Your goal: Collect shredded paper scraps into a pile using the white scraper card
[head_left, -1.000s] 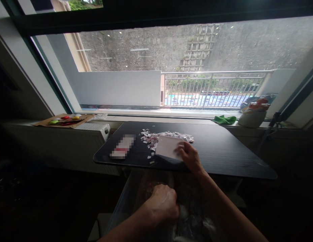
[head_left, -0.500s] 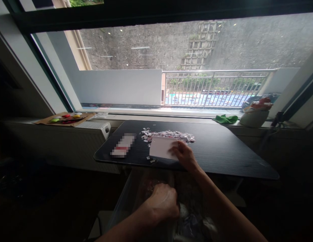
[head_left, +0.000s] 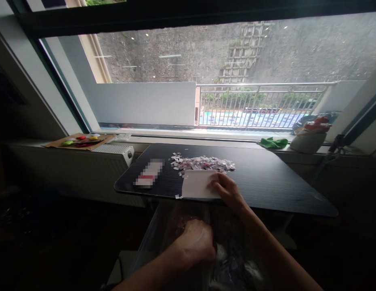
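Note:
My right hand [head_left: 228, 189] holds a flat white card [head_left: 198, 184] by its right end, the card resting at the table's front edge. A pile of small white and reddish paper scraps [head_left: 202, 163] lies just behind the card, and a few loose scraps [head_left: 178, 197] sit by its left corner. Below the table edge, my left hand [head_left: 196, 238] is closed in a fist on a clear plastic bag [head_left: 154, 230]. Its fingertips are hidden, and the bag's contents are too dark to make out.
The dark table [head_left: 275, 182] stands under a window. On its left side lies a pixelated white and red item [head_left: 149, 173]. A radiator [head_left: 81, 165] is at the left, with cardboard [head_left: 54, 141] on it. A green cloth [head_left: 272, 142] and a whitish pot [head_left: 307, 141] sit on the sill.
My right hand has drawn the card toward me, from the near side of the scrap pile to the table's front edge. My left hand stays almost in place.

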`<state>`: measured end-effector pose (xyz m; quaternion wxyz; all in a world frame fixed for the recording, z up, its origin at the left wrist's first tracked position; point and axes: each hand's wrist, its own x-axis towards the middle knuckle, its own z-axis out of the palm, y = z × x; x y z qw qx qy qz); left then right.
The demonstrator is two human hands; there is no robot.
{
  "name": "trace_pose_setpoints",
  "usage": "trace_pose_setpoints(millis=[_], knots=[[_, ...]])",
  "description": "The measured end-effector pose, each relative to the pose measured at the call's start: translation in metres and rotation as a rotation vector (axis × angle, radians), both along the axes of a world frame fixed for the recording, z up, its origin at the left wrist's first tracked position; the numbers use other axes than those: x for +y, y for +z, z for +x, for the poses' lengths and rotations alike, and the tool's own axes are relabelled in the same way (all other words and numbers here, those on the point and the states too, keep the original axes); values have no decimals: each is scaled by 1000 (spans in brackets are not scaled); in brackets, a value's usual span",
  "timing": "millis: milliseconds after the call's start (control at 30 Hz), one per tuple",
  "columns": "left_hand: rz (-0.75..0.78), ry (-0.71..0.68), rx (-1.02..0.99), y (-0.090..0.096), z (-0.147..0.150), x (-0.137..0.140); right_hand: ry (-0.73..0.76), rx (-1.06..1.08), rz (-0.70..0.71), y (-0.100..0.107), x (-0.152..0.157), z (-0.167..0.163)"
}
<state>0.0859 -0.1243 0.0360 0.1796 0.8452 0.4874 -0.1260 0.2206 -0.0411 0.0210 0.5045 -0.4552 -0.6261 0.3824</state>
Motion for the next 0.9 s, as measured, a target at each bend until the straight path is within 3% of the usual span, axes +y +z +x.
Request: trace_pose_setpoints(millis=[633,833,900], knots=[[-19,-5,-7,3,-1,0,45,48,3,-8,10,-12],[0,-14,-2,5,-1,-2,-191,91,29,-5,15,11],[6,-13,-3,6,-1,-2,-179,83,27,-5,16,13]])
